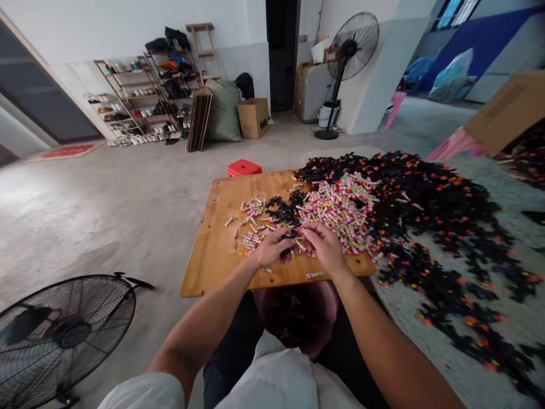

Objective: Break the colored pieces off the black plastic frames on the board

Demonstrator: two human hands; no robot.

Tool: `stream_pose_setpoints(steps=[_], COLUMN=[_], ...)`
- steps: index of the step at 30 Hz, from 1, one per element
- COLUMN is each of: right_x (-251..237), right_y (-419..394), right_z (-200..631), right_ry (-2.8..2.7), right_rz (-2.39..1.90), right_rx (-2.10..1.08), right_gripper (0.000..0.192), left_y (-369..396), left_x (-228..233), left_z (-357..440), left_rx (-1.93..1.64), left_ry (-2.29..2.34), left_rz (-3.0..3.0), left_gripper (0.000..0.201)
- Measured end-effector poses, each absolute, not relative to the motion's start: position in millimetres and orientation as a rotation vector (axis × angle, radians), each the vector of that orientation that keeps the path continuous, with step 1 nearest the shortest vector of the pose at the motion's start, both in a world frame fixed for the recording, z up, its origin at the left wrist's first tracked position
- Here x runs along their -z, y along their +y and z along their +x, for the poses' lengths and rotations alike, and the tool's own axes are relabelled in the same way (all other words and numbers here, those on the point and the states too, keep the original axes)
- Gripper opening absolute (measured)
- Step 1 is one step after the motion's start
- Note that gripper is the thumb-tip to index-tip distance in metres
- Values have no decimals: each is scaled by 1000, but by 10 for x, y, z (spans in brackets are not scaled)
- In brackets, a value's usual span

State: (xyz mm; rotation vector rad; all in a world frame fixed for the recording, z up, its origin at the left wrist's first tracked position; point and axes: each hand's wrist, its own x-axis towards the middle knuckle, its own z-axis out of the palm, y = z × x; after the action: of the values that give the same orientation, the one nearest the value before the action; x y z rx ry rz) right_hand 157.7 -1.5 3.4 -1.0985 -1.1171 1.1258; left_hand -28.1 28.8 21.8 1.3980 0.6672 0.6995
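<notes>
The fingers (286, 238) of the left hand (272, 247) are curling closed around a small black piece (290, 234), too small to make out in detail, and the fingers (307, 232) of the right hand (326, 245) are pinching in toward the same spot, so the two sets of fingertips are meeting over it; whether the right ones are actually gripping the piece or one of the coloured bits beside it cannot be told. Both hands are resting low on the near middle of the wooden bench (213, 255), wrists just inside its front edge.

Just around the hands, small multicoloured tube-like pieces (340, 210) are lying in a dense heap to the right and in a thinner scatter (251, 227) to the left, with black pieces mixed between them. One stray coloured piece (314, 275) is lying near the bench's front edge. A large spread of black parts with orange dots (430, 210) is spilling off the bench's far right corner onto the floor mat (477, 352).

Below the bench edge, a pink basin (298, 318) is sitting between the person's knees with dark pieces inside. A red stool (244, 167) is standing behind the bench, a floor fan (63, 335) at near left, a pedestal fan (351, 51) by the far wall.
</notes>
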Motion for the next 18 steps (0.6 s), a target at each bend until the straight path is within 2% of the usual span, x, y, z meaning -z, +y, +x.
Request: stream_pose_setpoints(steps=[5,18], right_x=[-39,-108], right_y=[-54,-134], right_z=[1611,1760], right_ry=[-1200,-1424], right_rz=[-1099,-1122], right_rx=[-1119,-1056], right_gripper=[34,30], left_y=[311,335], left_x=[-303,-462], left_z=[-329,-363], left_rx=[-537,-404], left_ry=[660,617], left_rz=[1564,1654], left_gripper=[46,44])
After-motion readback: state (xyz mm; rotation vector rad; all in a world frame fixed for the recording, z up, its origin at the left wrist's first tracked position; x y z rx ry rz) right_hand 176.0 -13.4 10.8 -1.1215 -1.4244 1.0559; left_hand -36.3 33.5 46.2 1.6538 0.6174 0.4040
